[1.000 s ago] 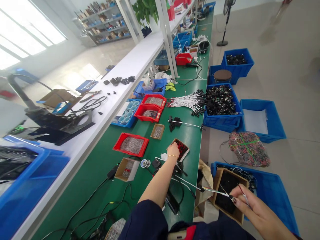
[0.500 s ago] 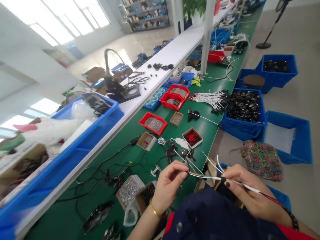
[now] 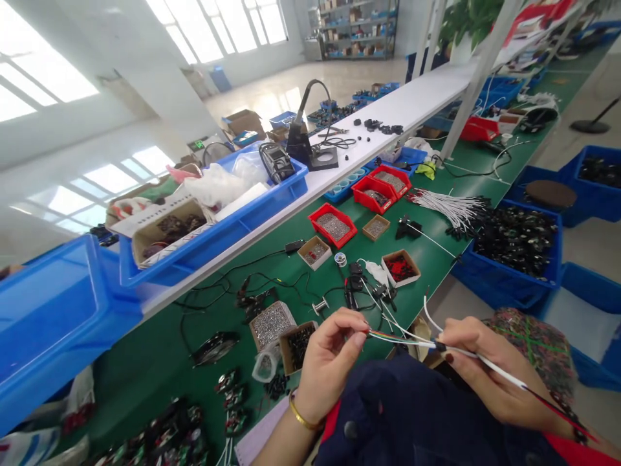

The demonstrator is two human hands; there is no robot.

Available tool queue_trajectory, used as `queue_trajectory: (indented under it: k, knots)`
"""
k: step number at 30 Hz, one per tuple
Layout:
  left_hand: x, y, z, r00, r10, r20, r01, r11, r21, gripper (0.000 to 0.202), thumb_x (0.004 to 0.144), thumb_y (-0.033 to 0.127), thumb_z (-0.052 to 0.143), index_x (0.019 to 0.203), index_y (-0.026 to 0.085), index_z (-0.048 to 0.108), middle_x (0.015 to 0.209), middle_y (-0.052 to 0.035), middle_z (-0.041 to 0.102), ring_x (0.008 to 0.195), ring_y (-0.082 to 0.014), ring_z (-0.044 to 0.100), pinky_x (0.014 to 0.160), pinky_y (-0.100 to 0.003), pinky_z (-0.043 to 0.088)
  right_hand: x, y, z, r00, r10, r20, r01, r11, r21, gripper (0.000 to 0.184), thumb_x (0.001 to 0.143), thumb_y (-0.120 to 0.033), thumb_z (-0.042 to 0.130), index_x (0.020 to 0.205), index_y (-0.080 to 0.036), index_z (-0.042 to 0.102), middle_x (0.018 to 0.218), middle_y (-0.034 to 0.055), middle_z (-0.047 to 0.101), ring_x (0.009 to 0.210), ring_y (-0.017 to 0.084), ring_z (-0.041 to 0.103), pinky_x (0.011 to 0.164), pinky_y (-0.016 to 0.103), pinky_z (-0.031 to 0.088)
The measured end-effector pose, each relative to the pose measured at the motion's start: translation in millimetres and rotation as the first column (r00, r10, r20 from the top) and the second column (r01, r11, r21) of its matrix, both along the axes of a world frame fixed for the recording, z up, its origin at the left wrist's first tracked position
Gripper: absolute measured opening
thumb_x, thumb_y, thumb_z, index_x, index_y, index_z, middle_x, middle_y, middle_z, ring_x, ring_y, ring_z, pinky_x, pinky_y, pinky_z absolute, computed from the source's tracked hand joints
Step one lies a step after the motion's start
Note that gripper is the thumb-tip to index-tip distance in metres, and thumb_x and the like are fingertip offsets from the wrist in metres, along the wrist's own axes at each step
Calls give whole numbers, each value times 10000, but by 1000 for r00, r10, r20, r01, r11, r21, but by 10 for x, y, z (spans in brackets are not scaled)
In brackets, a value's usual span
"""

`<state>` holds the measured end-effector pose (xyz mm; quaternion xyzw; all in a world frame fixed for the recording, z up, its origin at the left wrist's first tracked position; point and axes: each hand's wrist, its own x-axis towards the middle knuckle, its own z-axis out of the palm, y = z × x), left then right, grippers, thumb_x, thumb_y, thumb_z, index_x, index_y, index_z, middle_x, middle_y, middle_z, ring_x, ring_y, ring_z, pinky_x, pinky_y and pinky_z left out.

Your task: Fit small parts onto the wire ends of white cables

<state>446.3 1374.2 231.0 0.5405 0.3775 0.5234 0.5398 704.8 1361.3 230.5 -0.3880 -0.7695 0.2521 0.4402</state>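
Observation:
Between my hands stretches a wire harness (image 3: 406, 340) of thin coloured strands and white-sleeved wires. My left hand (image 3: 334, 353) pinches the ends of the thin strands between thumb and forefinger; the tips are hidden. My right hand (image 3: 485, 369) is closed on the harness at a small black piece (image 3: 440, 347), where the white wires meet. One white wire end sticks up above the right fingers. Beyond that hand, a white sleeve (image 3: 502, 373) leads to red and black wires at the wrist. Both hands are in front of my dark blue jacket.
On the green bench (image 3: 272, 249) stand red bins (image 3: 332, 226), a box of red and black parts (image 3: 400, 268), a solder spool (image 3: 340, 259) and a bundle of white cables (image 3: 446, 206). A soldering iron stand (image 3: 301, 145) is on the white shelf. Blue crates (image 3: 514, 243) flank the bench.
The view has swung left, bringing more of the shelf and the left bench into sight. Both hands keep their hold on the harness, with little change between them.

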Motion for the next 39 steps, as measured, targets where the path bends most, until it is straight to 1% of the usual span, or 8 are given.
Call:
queue_trajectory:
  k: [3, 7, 10, 15, 18, 23, 31, 39]
  knots:
    - [2, 0, -2, 1000, -3, 8, 3, 1000, -15, 60, 933, 219, 699, 953, 247, 748, 926, -8, 660, 901, -110, 601, 842, -198, 479, -14, 3, 41, 1000, 10, 23, -11, 1000, 22, 139, 946, -152, 522, 1024, -242, 592, 733, -29, 618, 590, 83, 607, 578, 161, 500]
    - [0, -3, 3, 1000, 11, 10, -11, 1000, -15, 45, 931, 219, 703, 959, 237, 734, 922, -9, 660, 892, -110, 605, 833, -200, 485, -34, 2, 97, 1000, 10, -3, -9, 999, 37, 142, 932, -141, 535, 1013, -239, 599, 706, -34, 610, 567, 85, 590, 553, 162, 489]
    - [1, -3, 8, 1000, 2, 26, -1, 1000, -15, 58, 930, 214, 704, 982, 239, 709, 925, -6, 665, 887, -112, 613, 826, -206, 489, -26, -12, 74, 999, 36, -26, -37, 999, -25, 116, 950, -165, 545, 1019, -238, 602, 715, -22, 617, 574, 99, 596, 551, 184, 491]
    - [5, 17, 12, 999, -31, 19, 31, 999, -7, 19, 931, 220, 701, 947, 213, 702, 909, -23, 654, 876, -128, 599, 815, -231, 480, 3, -49, -39, 998, 53, -43, -61, 975, -215, 94, 1008, -249, 504, 1031, -237, 594, 736, 2, 635, 592, 121, 603, 521, 216, 470]
    - [-1, 29, 15, 999, -41, 14, 41, 999, 1, 27, 930, 233, 702, 943, 209, 706, 906, -32, 649, 872, -141, 588, 806, -245, 475, -3, -59, -80, 995, 43, -92, -67, 956, -285, 136, 1026, -300, 487, 1022, -226, 601, 724, 7, 614, 596, 126, 592, 525, 229, 465]
    - [-10, 30, 25, 998, -63, 20, 63, 998, 13, 29, 938, 237, 695, 949, 220, 715, 905, -27, 645, 868, -132, 585, 803, -231, 469, -14, -65, -97, 990, 13, -138, -65, 921, -383, 222, 1029, -396, 492, 1022, -210, 613, 799, 47, 674, 661, 147, 622, 565, 250, 485]
    - [-37, 9, 26, 997, -74, -6, 74, 997, 28, 36, 940, 221, 687, 943, 221, 723, 893, -25, 639, 870, -139, 582, 815, -243, 466, -24, -76, -136, 984, -64, -166, -19, 891, -454, 272, 1000, -460, 544, 1013, -204, 632, 671, 12, 617, 590, 144, 577, 560, 259, 493]
    - [-45, -10, 48, 995, -86, -48, 86, 996, -1, 51, 937, 250, 691, 952, 221, 731, 896, -33, 636, 867, -153, 576, 802, -258, 458, -50, -100, -172, 974, -104, -200, -4, 878, -479, 297, 992, -483, 553, 1019, -199, 635, 663, 13, 616, 599, 151, 590, 567, 263, 508]
